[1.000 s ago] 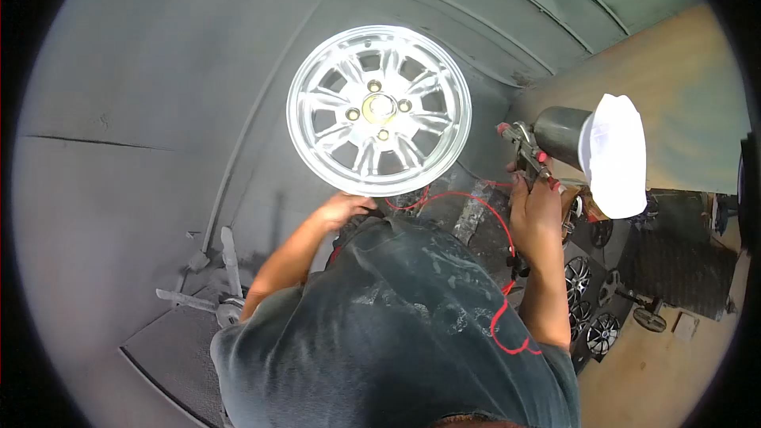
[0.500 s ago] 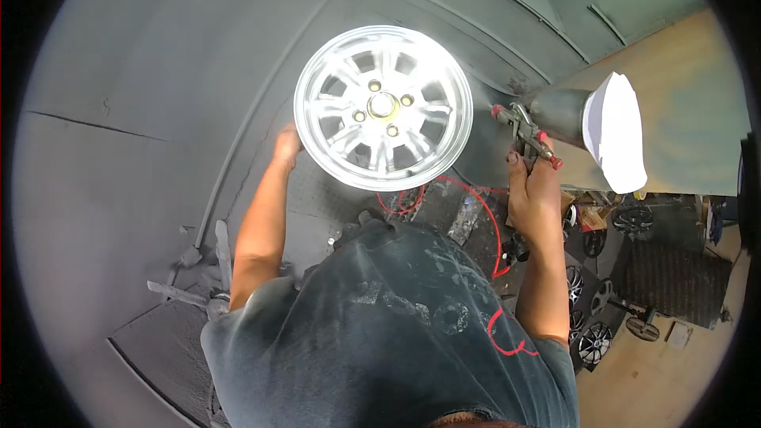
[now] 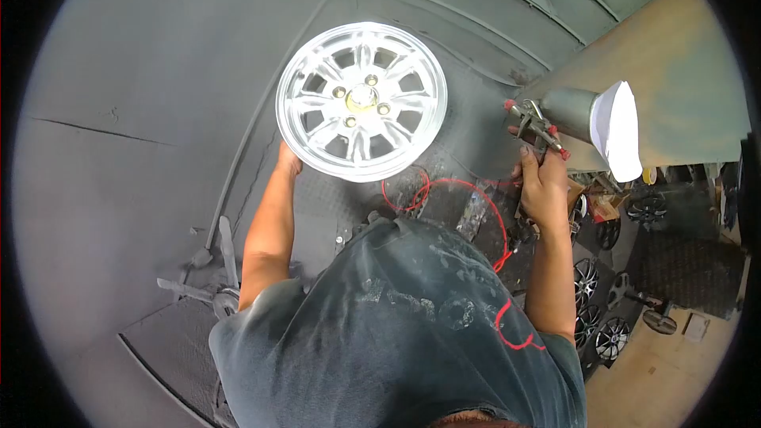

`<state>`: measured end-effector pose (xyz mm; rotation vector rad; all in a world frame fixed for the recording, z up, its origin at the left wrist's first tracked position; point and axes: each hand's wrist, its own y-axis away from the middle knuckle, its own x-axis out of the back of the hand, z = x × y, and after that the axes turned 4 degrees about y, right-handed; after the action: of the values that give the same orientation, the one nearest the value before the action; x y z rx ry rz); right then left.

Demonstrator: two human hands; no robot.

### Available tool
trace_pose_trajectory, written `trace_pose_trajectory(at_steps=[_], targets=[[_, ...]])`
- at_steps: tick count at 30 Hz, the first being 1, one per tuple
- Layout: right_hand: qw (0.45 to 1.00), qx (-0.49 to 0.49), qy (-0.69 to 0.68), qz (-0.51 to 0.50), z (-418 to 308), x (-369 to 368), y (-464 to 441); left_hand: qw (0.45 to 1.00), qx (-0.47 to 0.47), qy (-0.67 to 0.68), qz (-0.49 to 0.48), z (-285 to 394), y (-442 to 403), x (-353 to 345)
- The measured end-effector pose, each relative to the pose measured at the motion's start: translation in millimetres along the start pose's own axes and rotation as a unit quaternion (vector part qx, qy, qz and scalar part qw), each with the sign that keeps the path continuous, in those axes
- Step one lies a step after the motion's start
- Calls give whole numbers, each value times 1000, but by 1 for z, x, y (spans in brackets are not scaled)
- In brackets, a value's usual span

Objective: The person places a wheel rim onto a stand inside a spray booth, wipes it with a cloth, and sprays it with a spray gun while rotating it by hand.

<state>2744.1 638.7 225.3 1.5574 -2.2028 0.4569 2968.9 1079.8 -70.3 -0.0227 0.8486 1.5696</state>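
A shiny silver alloy wheel rim (image 3: 363,141) with several spokes and lug holes is raised in front of me, its face toward the camera. At its lower left edge my left hand (image 3: 288,161) is closed on the rim, the fingers partly hidden behind it. To the right, my right hand (image 3: 545,190) is wrapped around the handle of a spray gun (image 3: 533,123) with red knobs. The gun points toward the wheel, with a gap between them. Attached to the gun is a grey cup (image 3: 567,107) with a white paper-like cover (image 3: 615,131).
A red hose (image 3: 495,218) curves across the floor below the wheel. At the lower left stands a grey bladed fan-like object (image 3: 226,269). Several dark wheels (image 3: 612,338) lie at the right, near a dark ribbed panel (image 3: 686,273). Grey walls (image 3: 143,71) surround the left side.
The wheel rim has turned about its centre and shifted left in view. My left hand has moved slightly lower along its edge. The spray gun sits slightly farther from the wheel.
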Motion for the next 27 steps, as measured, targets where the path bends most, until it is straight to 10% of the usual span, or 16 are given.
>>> trace_pose_trajectory(at_steps=[13,15,19,27], targets=[[999,-17,46,-17,102,28,42,968,-93,-107,209,-139,143,-78],[999,18,35,-16,106,26,48,963,58,-259,-39,-168,179,-91],[998,32,14,-46,105,29,56,718,149,-472,-489,-210,201,-120],[994,37,10,-104,96,31,64,590,219,-659,-412,-157,206,-109]])
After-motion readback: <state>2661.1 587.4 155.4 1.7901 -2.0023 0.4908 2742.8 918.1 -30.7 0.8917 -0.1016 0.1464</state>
